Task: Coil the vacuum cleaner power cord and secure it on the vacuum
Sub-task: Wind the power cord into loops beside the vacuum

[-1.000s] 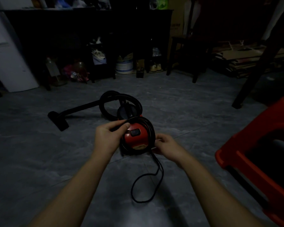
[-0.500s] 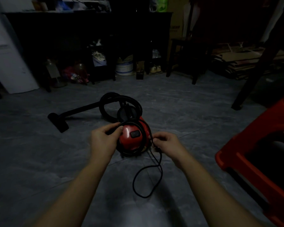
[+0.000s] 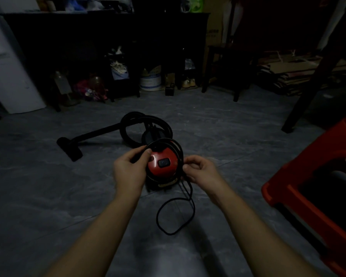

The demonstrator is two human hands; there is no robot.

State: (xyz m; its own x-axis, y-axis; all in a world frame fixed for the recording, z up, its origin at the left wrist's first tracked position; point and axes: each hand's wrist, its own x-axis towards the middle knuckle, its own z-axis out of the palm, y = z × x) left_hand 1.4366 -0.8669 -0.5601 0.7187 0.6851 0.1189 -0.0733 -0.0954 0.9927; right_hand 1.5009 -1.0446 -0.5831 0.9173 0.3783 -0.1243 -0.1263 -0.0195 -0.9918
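A small red vacuum cleaner (image 3: 161, 164) with a black switch on top stands on the grey floor in front of me. Its black power cord (image 3: 175, 216) is looped in several turns around the red body, and one slack loop lies on the floor below it. My left hand (image 3: 130, 169) pinches the coiled cord at the vacuum's upper left. My right hand (image 3: 199, 170) grips the cord at the vacuum's right side, where the slack loop leaves. The black hose (image 3: 134, 124) curls behind the vacuum and ends in a floor nozzle (image 3: 69, 148) to the left.
A red plastic stool (image 3: 318, 196) stands close at the right. Dark tables and a chair, with bottles, a white bucket (image 3: 150, 81) and clutter beneath, line the back. Flattened cardboard (image 3: 300, 74) lies at the back right, and a white appliance (image 3: 10, 76) at the left.
Both hands have shifted up slightly along the coil around the vacuum. The slack loop on the floor has grown shorter and drawn nearer to the vacuum.
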